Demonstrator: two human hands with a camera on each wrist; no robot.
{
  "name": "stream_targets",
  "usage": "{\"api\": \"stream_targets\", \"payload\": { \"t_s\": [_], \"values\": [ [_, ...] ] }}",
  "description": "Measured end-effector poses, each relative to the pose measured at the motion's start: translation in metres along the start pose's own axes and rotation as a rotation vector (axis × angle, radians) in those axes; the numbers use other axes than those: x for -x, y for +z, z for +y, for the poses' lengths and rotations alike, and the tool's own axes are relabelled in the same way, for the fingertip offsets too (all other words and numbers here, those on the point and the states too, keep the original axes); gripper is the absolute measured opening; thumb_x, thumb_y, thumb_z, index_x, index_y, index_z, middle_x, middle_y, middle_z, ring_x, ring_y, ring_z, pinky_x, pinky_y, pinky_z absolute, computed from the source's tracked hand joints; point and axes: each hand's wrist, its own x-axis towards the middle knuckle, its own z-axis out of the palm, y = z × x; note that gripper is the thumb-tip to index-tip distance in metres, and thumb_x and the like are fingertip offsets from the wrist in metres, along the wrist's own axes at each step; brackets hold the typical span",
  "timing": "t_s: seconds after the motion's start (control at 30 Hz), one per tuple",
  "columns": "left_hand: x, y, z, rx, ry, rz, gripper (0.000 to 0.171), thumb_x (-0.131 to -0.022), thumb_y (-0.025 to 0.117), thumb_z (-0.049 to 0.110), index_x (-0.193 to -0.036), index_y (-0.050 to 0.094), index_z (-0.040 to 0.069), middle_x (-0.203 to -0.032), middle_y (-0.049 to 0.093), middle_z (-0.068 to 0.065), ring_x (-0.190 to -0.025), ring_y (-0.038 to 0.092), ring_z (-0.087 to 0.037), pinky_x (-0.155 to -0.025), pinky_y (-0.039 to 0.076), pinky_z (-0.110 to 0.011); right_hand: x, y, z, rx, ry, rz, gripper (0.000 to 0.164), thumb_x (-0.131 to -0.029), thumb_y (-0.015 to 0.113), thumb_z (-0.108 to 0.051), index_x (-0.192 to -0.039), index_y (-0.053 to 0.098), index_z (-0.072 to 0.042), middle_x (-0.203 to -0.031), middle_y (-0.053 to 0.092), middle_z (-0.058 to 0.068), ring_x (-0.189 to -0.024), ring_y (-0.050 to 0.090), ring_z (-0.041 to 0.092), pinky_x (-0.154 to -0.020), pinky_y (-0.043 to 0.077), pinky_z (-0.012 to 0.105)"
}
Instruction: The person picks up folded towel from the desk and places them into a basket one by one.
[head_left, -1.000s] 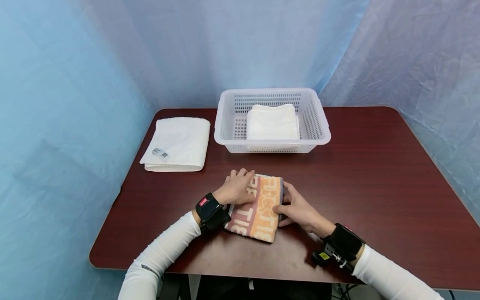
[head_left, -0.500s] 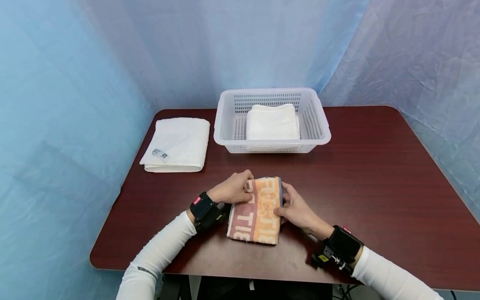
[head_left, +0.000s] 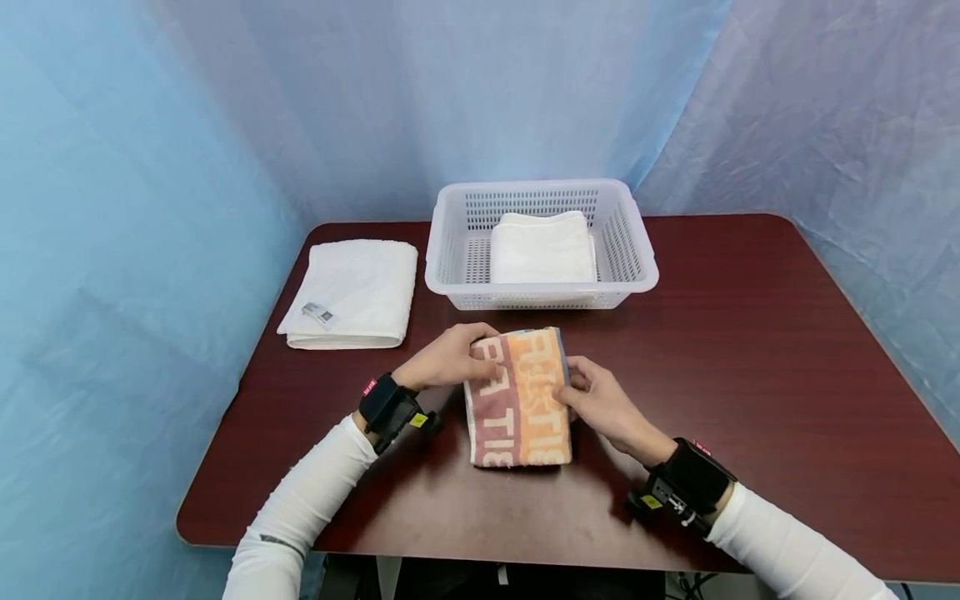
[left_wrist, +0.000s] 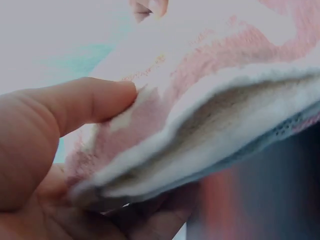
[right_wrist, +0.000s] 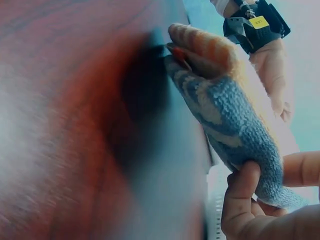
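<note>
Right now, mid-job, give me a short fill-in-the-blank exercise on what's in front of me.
1. In the head view, the lettered towel's broad stripe nearer the right grip is ____.
2. The folded towel inside the basket is coloured ____.
3. In that view, the tagged towel lies to the basket's ____.

Missing words: orange; white; left.

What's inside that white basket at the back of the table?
At least one folded white cloth lies in the basket. Anything beneath it is covered, so I can't tell.
</note>
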Motion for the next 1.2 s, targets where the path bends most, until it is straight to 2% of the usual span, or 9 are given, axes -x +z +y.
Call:
{"api": "stream_targets", "payload": {
  "t_s": [0.13,0.3,0.47,0.63,0.8,0.9,1.03,1.1,1.2],
  "values": [
    [-0.001,-0.010,0.010,0.079,0.042,-0.001,0.024,-0.087,0.075,0.016,-0.107,0.063,0.008,-0.092,0.070,-0.004,-0.077,0.065,-0.014,-0.072,0.053,-0.028,-0.003,-0.005,-0.008,-0.006,-0.020,0.009,0.043,-0.097,0.056,-0.003,-0.138,0.046,0.004,-0.114,0.065,0.025,-0.080,0.065,0.018,-0.067,0.054,0.035],
    [-0.005,-0.022,0.024,0.085,0.059,-0.007,0.019,-0.090,0.072,0.017,-0.099,0.058,0.008,-0.095,0.068,-0.004,-0.079,0.059,-0.013,-0.068,0.047,-0.026,-0.007,-0.014,-0.023,-0.034,-0.049,0.028,0.044,-0.097,0.056,-0.005,-0.139,0.045,0.004,-0.120,0.062,0.027,-0.084,0.066,0.015,-0.069,0.054,0.030],
    [-0.016,-0.034,0.042,0.199,0.019,0.024,0.027,-0.091,0.070,0.013,-0.109,0.053,0.003,-0.099,0.068,-0.012,-0.080,0.065,-0.016,-0.069,0.054,-0.028,-0.014,-0.026,-0.041,-0.010,-0.082,0.066,0.047,-0.099,0.055,-0.008,-0.143,0.042,0.003,-0.123,0.061,0.028,-0.086,0.066,0.013,-0.070,0.052,0.029],
    [-0.029,-0.041,0.055,0.325,-0.001,0.116,0.042,-0.093,0.068,0.008,-0.126,0.043,0.004,-0.106,0.067,-0.019,-0.082,0.068,-0.021,-0.072,0.058,-0.034,-0.023,-0.039,-0.056,0.048,-0.114,0.105,0.054,-0.101,0.054,-0.016,-0.150,0.032,-0.004,-0.115,0.063,0.026,-0.079,0.062,0.011,-0.067,0.049,0.027],
    [-0.043,-0.046,0.064,0.429,-0.006,0.209,0.057,-0.094,0.068,0.009,-0.136,0.030,0.010,-0.111,0.065,-0.023,-0.082,0.069,-0.023,-0.073,0.058,-0.035,-0.033,-0.049,-0.062,0.100,-0.229,0.152,0.055,-0.104,0.051,-0.018,-0.149,0.021,-0.010,-0.101,0.065,0.028,-0.070,0.061,0.011,-0.062,0.048,0.027],
    [-0.053,-0.051,0.069,0.488,0.002,0.247,0.062,-0.095,0.066,0.008,-0.141,0.025,0.013,-0.119,0.062,-0.021,-0.089,0.069,-0.024,-0.076,0.058,-0.036,-0.040,-0.053,-0.065,0.148,-0.330,0.155,0.045,-0.105,0.045,-0.013,-0.144,0.025,-0.005,-0.110,0.062,0.029,-0.080,0.067,0.016,-0.066,0.052,0.028],
    [-0.064,-0.062,0.073,0.531,0.051,0.252,0.063,-0.096,0.058,0.000,-0.144,0.021,0.019,-0.126,0.055,-0.021,-0.100,0.065,-0.028,-0.079,0.058,-0.036,-0.054,-0.056,-0.072,0.267,-0.416,0.192,0.030,-0.106,0.040,-0.008,-0.134,0.041,0.003,-0.126,0.054,0.026,-0.088,0.059,0.024,-0.071,0.047,0.026],
    [-0.069,-0.067,0.074,0.517,0.088,0.246,0.057,-0.096,0.054,-0.004,-0.140,0.025,0.018,-0.127,0.051,-0.020,-0.104,0.061,-0.028,-0.078,0.057,-0.035,-0.061,-0.059,-0.077,0.295,-0.406,0.216,0.029,-0.106,0.040,-0.008,-0.132,0.046,0.003,-0.131,0.051,0.023,-0.092,0.055,0.027,-0.075,0.044,0.028],
    [-0.077,-0.073,0.075,0.422,0.131,0.262,0.040,-0.097,0.052,-0.004,-0.131,0.039,0.012,-0.129,0.046,-0.015,-0.102,0.057,-0.025,-0.073,0.054,-0.031,-0.072,-0.063,-0.085,0.285,-0.348,0.227,0.033,-0.106,0.040,-0.011,-0.137,0.045,0.001,-0.134,0.050,0.023,-0.099,0.053,0.028,-0.078,0.041,0.030]
  ]
}}
